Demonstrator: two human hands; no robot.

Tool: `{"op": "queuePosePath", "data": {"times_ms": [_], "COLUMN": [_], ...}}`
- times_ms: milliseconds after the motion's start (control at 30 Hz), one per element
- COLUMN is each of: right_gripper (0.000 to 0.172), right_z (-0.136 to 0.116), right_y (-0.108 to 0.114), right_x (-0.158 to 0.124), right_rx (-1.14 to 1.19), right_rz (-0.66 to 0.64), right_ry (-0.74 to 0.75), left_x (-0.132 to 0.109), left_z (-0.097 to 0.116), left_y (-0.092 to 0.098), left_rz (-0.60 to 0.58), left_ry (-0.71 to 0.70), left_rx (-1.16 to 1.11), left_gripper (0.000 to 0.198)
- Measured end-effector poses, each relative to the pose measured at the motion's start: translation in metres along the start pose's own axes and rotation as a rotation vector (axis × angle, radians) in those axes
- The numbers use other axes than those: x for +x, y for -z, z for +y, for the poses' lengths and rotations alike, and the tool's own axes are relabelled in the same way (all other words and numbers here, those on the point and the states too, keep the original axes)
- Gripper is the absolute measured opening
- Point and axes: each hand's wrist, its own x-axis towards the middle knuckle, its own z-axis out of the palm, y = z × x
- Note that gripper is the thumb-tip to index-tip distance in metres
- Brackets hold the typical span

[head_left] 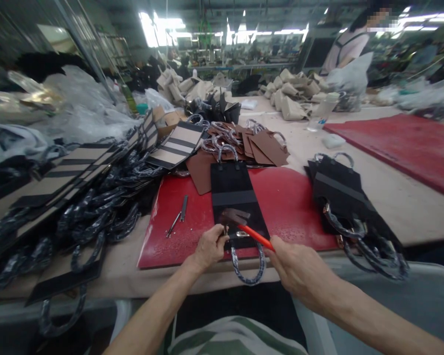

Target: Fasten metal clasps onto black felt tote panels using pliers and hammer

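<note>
My right hand (296,264) grips a hammer (257,238) by its orange-red handle. The dark hammer head is slightly blurred and hovers over a flat black bag panel (231,181). Close below the head, my left hand (209,246) pinches a small metallic piece at the panel's near left corner; its kind is unclear. The panel has a plastic-wrapped handle at each end, the near handle (249,281) hanging past the table's front edge. A metal clasp plate (243,234) lies on the panel right of my left fingers. Underneath is a red mat (281,197).
Two thin metal tools (179,217) lie on the mat's left side. Striped bag panels (59,180) with wrapped handles heap at left, brown panels (262,148) behind. More black panels (340,192) stack at right. Grey bins (422,305) stand below the table edge. A person (344,49) is at back right.
</note>
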Motion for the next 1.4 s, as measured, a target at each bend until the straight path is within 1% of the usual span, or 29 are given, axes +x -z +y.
{"op": "queuePosePath", "data": {"times_ms": [67,100,133,200,233,267,300,400,433,467,533,600,633,700,733,767,800,833,900,967,1033,1100,1133,1200,1300,1333,1400], "right_gripper": [0.023,0.024,0.025,0.029,0.030,0.030,0.029,0.024,0.022,0.023,0.030,0.036,0.038,0.034,0.028,0.021,0.016,0.018,0.032,0.041,0.046,0.052,0.054,0.057,0.065,0.066,0.066], "right_z": [0.008,0.010,0.010,0.005,0.003,0.000,0.000,0.009,0.016,0.025,0.046,0.067,0.077,0.093,0.097,0.100,0.100,0.098,0.090,0.081,0.074,0.069,0.067,0.065,0.061,0.060,0.056], "right_y": [-0.003,-0.001,0.002,0.007,0.007,0.005,0.002,-0.004,-0.004,-0.004,-0.009,-0.022,-0.032,-0.054,-0.064,-0.073,-0.080,-0.087,-0.098,-0.110,-0.124,-0.137,-0.143,-0.150,-0.150,-0.149,-0.145], "right_x": [0.003,0.006,0.008,0.010,0.010,0.009,0.008,0.003,0.002,0.002,0.004,0.007,0.008,0.010,0.012,0.013,0.014,0.016,0.020,0.024,0.026,0.025,0.023,0.019,0.012,0.011,0.009], "right_rx": [-0.020,-0.022,-0.016,0.022,0.043,0.046,0.027,-0.080,-0.087,-0.049,0.109,0.246,0.261,0.186,0.100,-0.008,-0.117,-0.204,-0.272,-0.190,-0.118,-0.097,-0.098,-0.107,-0.123,-0.121,-0.098], "right_rz": [-0.061,-0.061,-0.036,0.092,0.156,0.182,0.154,-0.102,-0.158,-0.178,-0.177,-0.192,-0.206,-0.192,-0.155,-0.101,-0.033,0.042,0.144,0.147,0.119,0.122,0.136,0.164,0.192,0.194,0.189], "right_ry": [0.021,0.030,0.033,0.019,0.019,0.022,0.026,0.015,-0.015,-0.057,-0.152,-0.272,-0.341,-0.474,-0.513,-0.508,-0.461,-0.388,-0.229,-0.123,-0.079,-0.075,-0.090,-0.144,-0.265,-0.294,-0.328], "left_x": [0.000,-0.001,-0.001,-0.001,-0.001,-0.001,-0.001,-0.002,-0.003,-0.003,-0.002,-0.002,-0.002,-0.002,-0.002,-0.002,-0.002,-0.002,-0.002,-0.003,-0.003,-0.003,-0.004,-0.005,-0.005,-0.004,0.000], "left_z": [0.000,-0.001,-0.001,-0.002,-0.002,-0.002,-0.003,-0.002,-0.002,-0.001,0.000,0.001,0.001,0.000,0.000,-0.001,-0.001,-0.002,-0.003,-0.004,-0.004,-0.003,-0.003,-0.002,0.000,0.001,0.008], "left_y": [-0.001,-0.001,-0.001,-0.002,-0.002,-0.002,-0.002,-0.001,-0.001,0.000,0.001,0.002,0.002,0.003,0.003,0.003,0.003,0.004,0.004,0.004,0.004,0.002,0.000,-0.002,0.000,0.002,0.008], "left_rz": [0.006,0.012,0.018,0.016,0.011,0.006,0.003,-0.001,-0.004,-0.007,-0.015,-0.020,-0.022,-0.024,-0.025,-0.027,-0.030,-0.032,-0.031,-0.025,-0.015,0.000,0.014,0.067,0.221,0.234,0.180], "left_ry": [-0.004,-0.005,-0.007,-0.005,0.001,0.007,0.013,0.020,0.021,0.026,0.042,0.051,0.049,0.036,0.029,0.025,0.021,0.018,0.007,-0.018,-0.042,-0.034,-0.003,0.115,0.345,0.388,0.387], "left_rx": [0.009,0.008,0.004,-0.002,-0.001,0.002,0.005,0.003,0.000,-0.003,-0.006,-0.009,-0.010,-0.009,-0.009,-0.008,-0.005,0.000,0.025,0.059,0.083,0.078,0.064,-0.005,-0.214,-0.249,-0.215], "left_gripper": [0.014,0.015,0.016,0.017,0.017,0.016,0.016,0.017,0.017,0.018,0.018,0.019,0.019,0.020,0.020,0.019,0.019,0.019,0.020,0.020,0.021,0.021,0.021,0.021,0.026,0.028,0.028]}}
